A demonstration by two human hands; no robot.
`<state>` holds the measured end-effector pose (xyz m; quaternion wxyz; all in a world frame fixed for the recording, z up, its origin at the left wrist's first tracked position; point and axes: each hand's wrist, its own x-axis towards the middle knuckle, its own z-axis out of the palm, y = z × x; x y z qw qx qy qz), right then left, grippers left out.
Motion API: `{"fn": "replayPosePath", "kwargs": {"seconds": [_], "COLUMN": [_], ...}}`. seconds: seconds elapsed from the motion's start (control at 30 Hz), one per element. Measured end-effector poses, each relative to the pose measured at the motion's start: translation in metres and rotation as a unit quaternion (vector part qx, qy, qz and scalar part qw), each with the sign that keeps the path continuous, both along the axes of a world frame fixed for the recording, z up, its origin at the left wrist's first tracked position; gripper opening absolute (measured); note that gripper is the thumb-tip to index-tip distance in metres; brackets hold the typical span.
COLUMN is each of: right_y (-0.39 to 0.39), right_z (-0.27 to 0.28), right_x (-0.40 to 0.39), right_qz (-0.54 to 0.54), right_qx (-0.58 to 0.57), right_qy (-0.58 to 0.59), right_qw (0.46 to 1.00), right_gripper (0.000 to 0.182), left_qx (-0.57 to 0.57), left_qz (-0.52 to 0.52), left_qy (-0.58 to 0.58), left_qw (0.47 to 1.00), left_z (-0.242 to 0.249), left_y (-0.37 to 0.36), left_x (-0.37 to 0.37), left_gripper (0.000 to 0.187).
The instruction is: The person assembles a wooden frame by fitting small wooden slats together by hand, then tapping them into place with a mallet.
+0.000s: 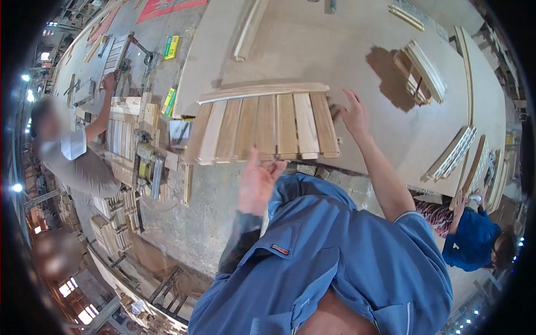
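The slatted wooden panel (268, 124) lies flat at the near edge of the large worktop (357, 50), its boards running side by side under a curved top rail (262, 92) that crosses their far ends. The left hand (255, 184) hovers just short of the panel's near edge, its fingers (254, 159) loosely open and grasping nothing; the ends of the boards sit right beyond the fingertips, but whether they touch cannot be told. The right hand (354, 114) is spread flat, its fingers (352, 97) released and splayed, just beside the panel's outermost board; the palm seems to rest on the worktop against that edge, holding nothing. So the panel lies between the two hands: ahead of the left fingers and inward of the right fingers. Farther out past the right fingers, a stack of finished frames (424, 72) stands well apart on the worktop, and more frames (458, 153) lean along its far side. Off beyond the left fingers, across the floor, another person (72, 156) in a grey shirt works at a bench of stacked slats (125, 125).
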<state>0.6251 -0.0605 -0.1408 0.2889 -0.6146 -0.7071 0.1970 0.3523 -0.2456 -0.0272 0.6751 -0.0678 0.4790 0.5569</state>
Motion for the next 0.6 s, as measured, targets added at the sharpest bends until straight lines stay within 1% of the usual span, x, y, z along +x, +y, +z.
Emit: {"fn": "replayPosePath", "kwargs": {"seconds": [0.07, 0.13, 0.17, 0.2, 0.23, 0.27, 0.3, 0.33, 0.4, 0.47, 0.5, 0.53, 0.57, 0.6], "right_y": [-0.007, -0.039, -0.053, -0.067, -0.082, -0.095, -0.107, -0.119, -0.138, -0.155, -0.161, -0.169, -0.178, -0.184], "right_z": [-0.008, -0.036, -0.029, -0.023, -0.018, -0.014, -0.011, -0.010, -0.004, 0.005, 0.005, 0.004, 0.006, 0.013], "right_x": [0.006, 0.026, 0.026, 0.025, 0.026, 0.028, 0.031, 0.035, 0.040, 0.042, 0.044, 0.049, 0.059, 0.066], "right_qz": [-0.057, -0.062, -0.086, -0.111, -0.130, -0.152, -0.168, -0.174, -0.204, -0.222, -0.253, -0.261, -0.275, -0.314], "right_qx": [-0.129, -0.041, -0.060, -0.080, -0.095, -0.110, -0.107, -0.128, -0.147, -0.209, -0.207, -0.194, -0.177, -0.168], "right_qy": [-0.046, -0.063, -0.093, -0.122, -0.119, -0.115, -0.116, -0.112, -0.108, -0.094, -0.091, -0.044, -0.002, -0.019], "right_qw": [0.989, 0.995, 0.990, 0.983, 0.980, 0.975, 0.973, 0.970, 0.962, 0.948, 0.941, 0.945, 0.945, 0.934], "right_gripper": [0.051, 0.051, 0.050, 0.050, 0.050, 0.050, 0.050, 0.048, 0.047, 0.043, 0.043, 0.041, 0.039, 0.037], "left_qx": [-0.079, -0.020, -0.015, -0.006, 0.002, 0.004, 0.000, -0.007, -0.046, -0.036, -0.007, 0.009, 0.063, 0.097], "left_qz": [0.091, 0.099, 0.093, 0.112, 0.128, 0.115, 0.142, 0.166, 0.158, 0.131, 0.117, 0.082, 0.011, -0.032], "left_qy": [-0.111, -0.172, -0.179, -0.198, -0.216, -0.220, -0.255, -0.288, -0.302, -0.275, -0.208, -0.169, -0.154, -0.169], "left_qw": [0.986, 0.980, 0.979, 0.974, 0.968, 0.969, 0.957, 0.943, 0.939, 0.952, 0.971, 0.982, 0.986, 0.980], "left_z": [-0.046, -0.083, -0.098, -0.111, -0.121, -0.129, -0.136, -0.142, -0.161, -0.192, -0.194, -0.210, -0.225, -0.265], "left_y": [0.037, 0.074, 0.097, 0.122, 0.148, 0.176, 0.204, 0.232, 0.289, 0.350, 0.377, 0.407, 0.422, 0.453], "left_x": [0.016, 0.030, 0.037, 0.042, 0.043, 0.040, 0.036, 0.032, 0.008, -0.022, -0.039, -0.065, -0.095, -0.131], "left_gripper": [0.040, 0.040, 0.040, 0.042, 0.044, 0.044, 0.047, 0.050, 0.053, 0.057, 0.060, 0.062, 0.062, 0.062]}}
